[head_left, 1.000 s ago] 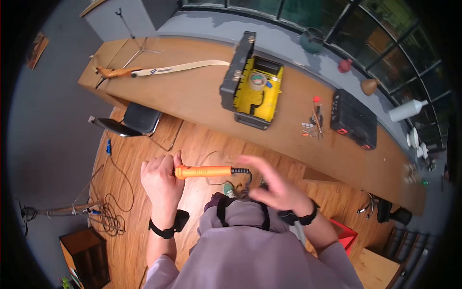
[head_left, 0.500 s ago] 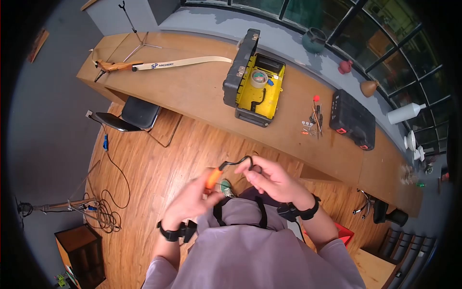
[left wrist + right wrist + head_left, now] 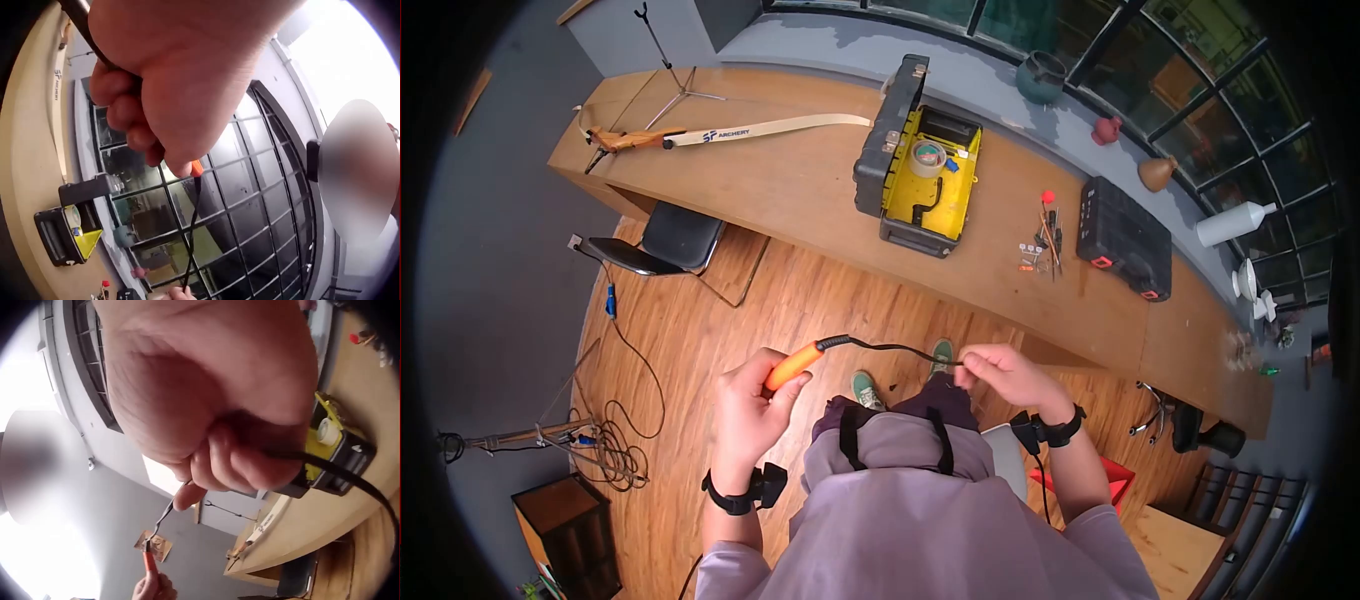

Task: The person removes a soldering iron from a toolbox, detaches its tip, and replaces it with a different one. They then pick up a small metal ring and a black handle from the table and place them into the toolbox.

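Note:
A soldering iron with an orange handle (image 3: 795, 366) is in my left hand (image 3: 750, 405), whose fingers and thumb grip the handle. At the handle's end the black cord (image 3: 890, 347) leaves through a ribbed sleeve and spans the gap to my right hand (image 3: 1012, 378). There the right fingers curl round the cord and hold it, and its further length (image 3: 350, 478) comes out on the other side of that hand. In the left wrist view a dark rod (image 3: 87, 28) sticks out past the left fist; the palm hides part of it.
On the long table (image 3: 780, 200) stand an open toolbox (image 3: 945, 210) with a yellow inside, a bow (image 3: 730, 134), loose small tools (image 3: 1050, 240) and a black case (image 3: 1125, 238). A chair (image 3: 680, 238) is by the table's left part. Coiled cable (image 3: 615, 455) lies on the floor.
The left hand drew in toward the middle, then moved back left with the soldering iron. The right hand went from open to holding the cord and moved right, stretching it between the hands.

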The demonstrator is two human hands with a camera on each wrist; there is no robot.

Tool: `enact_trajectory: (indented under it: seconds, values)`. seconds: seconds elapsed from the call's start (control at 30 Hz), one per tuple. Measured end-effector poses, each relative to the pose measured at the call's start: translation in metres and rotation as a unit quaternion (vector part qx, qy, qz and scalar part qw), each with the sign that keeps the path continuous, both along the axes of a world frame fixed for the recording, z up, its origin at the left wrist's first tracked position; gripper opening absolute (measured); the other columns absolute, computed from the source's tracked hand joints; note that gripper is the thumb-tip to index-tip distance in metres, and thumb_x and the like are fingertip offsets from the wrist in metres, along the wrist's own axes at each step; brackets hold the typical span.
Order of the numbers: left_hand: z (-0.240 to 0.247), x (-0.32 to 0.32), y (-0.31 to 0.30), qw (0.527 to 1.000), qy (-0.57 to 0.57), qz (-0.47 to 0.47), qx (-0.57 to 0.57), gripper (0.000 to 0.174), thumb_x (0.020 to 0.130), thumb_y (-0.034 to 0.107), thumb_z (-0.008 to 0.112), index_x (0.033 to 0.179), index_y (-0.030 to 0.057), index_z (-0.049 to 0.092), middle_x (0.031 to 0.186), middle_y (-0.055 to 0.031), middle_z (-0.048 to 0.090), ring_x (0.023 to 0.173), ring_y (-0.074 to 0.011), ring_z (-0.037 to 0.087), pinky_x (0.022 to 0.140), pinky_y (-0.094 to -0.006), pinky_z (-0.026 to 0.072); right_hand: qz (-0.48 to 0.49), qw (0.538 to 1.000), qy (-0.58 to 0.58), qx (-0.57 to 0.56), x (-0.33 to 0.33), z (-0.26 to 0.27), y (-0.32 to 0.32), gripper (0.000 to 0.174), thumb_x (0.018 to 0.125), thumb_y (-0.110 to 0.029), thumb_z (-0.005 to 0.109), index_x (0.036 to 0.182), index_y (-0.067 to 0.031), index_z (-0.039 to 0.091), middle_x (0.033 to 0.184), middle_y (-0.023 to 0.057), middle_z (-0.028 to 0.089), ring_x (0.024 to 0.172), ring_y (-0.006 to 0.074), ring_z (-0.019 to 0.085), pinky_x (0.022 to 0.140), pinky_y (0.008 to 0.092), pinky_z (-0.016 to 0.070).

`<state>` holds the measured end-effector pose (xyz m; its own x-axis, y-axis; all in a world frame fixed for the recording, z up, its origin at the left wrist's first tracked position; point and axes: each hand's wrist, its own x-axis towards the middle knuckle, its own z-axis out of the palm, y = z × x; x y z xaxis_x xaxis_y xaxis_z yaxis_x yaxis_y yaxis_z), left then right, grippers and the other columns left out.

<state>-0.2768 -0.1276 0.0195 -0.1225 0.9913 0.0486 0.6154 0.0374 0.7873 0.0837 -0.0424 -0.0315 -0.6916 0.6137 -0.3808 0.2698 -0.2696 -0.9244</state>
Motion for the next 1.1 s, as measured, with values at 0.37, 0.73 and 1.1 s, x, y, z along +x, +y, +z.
enact_trajectory:
  seconds: [0.37, 0.73, 1.1]
  values:
    - [0.014, 0.050, 0.007, 0.998, 0.047, -0.032, 0.030, 0.033, 0.079, 0.013, 0.085, 0.094, 0.0037, 0.057, 0.072, -0.0061, 0.064, 0.054, -0.0140, 0.059, 0.049, -0.0272, 0.0451, -0.149, 0.973, 0.116, 0.134, -0.088, 0.055, -0.017, 0.024, 0.108, -0.018, 0.045, 0.118, -0.0010, 0.059, 0.095, 0.0012, 0.060, 0.088, 0.0068, 0.057, 0.083, 0.0242, 0.0478]
    - [0.003, 0.053, -0.003, 0.993, -0.103, -0.004, -0.063, 0.015, 0.095, 0.015, 0.068, 0.094, 0.0010, 0.063, 0.074, -0.0136, 0.063, 0.068, -0.0287, 0.062, 0.063, -0.0382, 0.0481, -0.206, 0.956, 0.184, 0.099, -0.094, 0.036, -0.020, 0.023, 0.103, -0.015, 0.059, 0.118, -0.0002, 0.068, 0.097, 0.0025, 0.065, 0.075, 0.0065, 0.054, 0.071, 0.0224, 0.0476]
    - [-0.007, 0.053, -0.007, 0.921, -0.327, -0.126, -0.168, 0.039, 0.111, 0.027, 0.039, 0.100, 0.0016, 0.066, 0.063, 0.0012, 0.050, 0.058, -0.0080, 0.046, 0.057, -0.0263, 0.0398, -0.174, 0.918, 0.319, -0.162, -0.086, 0.040, -0.021, 0.030, 0.100, -0.018, 0.064, 0.124, -0.0001, 0.065, 0.086, 0.0037, 0.062, 0.078, 0.0108, 0.054, 0.081, 0.0284, 0.0497]
